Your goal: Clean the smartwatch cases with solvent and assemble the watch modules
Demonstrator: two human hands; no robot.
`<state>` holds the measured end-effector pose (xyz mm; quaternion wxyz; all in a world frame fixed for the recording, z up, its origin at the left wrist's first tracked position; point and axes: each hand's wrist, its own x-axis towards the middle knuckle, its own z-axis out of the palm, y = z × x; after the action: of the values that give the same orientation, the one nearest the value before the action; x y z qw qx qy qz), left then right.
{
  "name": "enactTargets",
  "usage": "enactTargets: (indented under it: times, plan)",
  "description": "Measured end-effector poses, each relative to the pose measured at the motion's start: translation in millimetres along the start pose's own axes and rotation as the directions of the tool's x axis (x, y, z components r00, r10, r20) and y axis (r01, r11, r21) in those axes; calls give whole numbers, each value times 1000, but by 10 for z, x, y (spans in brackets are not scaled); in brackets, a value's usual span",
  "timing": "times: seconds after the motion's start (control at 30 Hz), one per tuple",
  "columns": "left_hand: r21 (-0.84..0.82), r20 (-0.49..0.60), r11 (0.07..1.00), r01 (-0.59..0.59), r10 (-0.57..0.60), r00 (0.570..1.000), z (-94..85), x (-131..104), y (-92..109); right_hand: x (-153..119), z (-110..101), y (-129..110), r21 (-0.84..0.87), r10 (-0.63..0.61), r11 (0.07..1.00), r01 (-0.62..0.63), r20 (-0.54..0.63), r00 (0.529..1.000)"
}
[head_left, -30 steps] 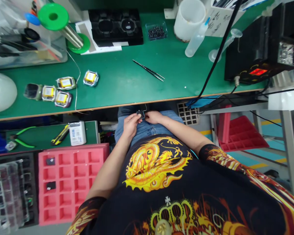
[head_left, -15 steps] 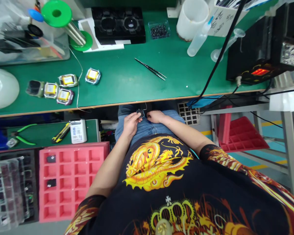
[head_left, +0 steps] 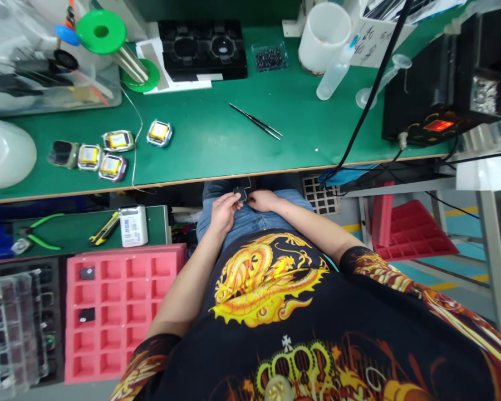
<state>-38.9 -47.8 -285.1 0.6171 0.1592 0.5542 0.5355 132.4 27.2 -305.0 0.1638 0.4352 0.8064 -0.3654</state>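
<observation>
My left hand (head_left: 224, 213) is over my lap, just below the bench edge. Its thumb and fingers pinch a small dark square piece (head_left: 241, 194), perhaps an electronic part; its exact kind is too small to tell. A thin pale wire (head_left: 249, 181) rises beside that piece. Close on its right side, my right hand (head_left: 263, 200) rests against my jeans with the fingers curled in. Whatever those fingers hold, if anything, is hidden. On the bench ahead lie black tweezers (head_left: 255, 121) and several open watch-like cases (head_left: 159, 133) with yellow-wrapped batteries inside.
A green solder spool (head_left: 140, 78) and a black fixture (head_left: 204, 50) stand at the back. To the right are a clear bottle (head_left: 336, 75) and a black soldering station (head_left: 421, 94). At lower left, a pink foam tray (head_left: 121, 253) lies near a yellow utility knife (head_left: 104, 228).
The camera view has shifted slightly, so the bench things sit a little lower. Both hands stay almost where they were, with the dark piece still pinched in my left hand.
</observation>
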Motion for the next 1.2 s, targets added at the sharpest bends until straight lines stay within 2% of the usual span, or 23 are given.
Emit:
enactTargets:
  times: [1.2]
  plan:
    - [-32, -14, 999, 10, -11, 1000, -35, 33, -6, 55, 55, 78, 30, -12, 999, 13, -27, 1000]
